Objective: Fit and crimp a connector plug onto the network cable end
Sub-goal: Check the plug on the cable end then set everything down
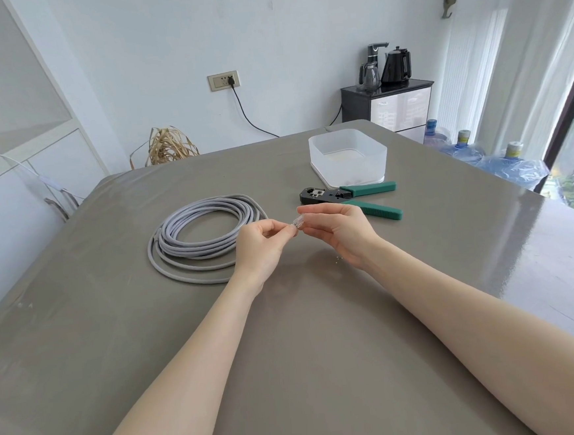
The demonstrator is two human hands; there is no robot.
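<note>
A coil of grey network cable (198, 238) lies on the grey table (288, 337), left of centre. My left hand (263, 243) pinches the cable's end, which its fingers mostly hide. My right hand (334, 230) pinches a small clear connector plug (298, 222) between thumb and fingers, right against the left fingertips. The crimping tool (349, 198), black-headed with green handles, lies just behind my right hand, its handles spread apart.
A translucent white plastic box (349, 154) stands behind the crimping tool. A few tiny bits (337, 258) lie on the table near my right wrist. The table's right edge (554, 230) runs close by, with water bottles (511, 162) beyond it.
</note>
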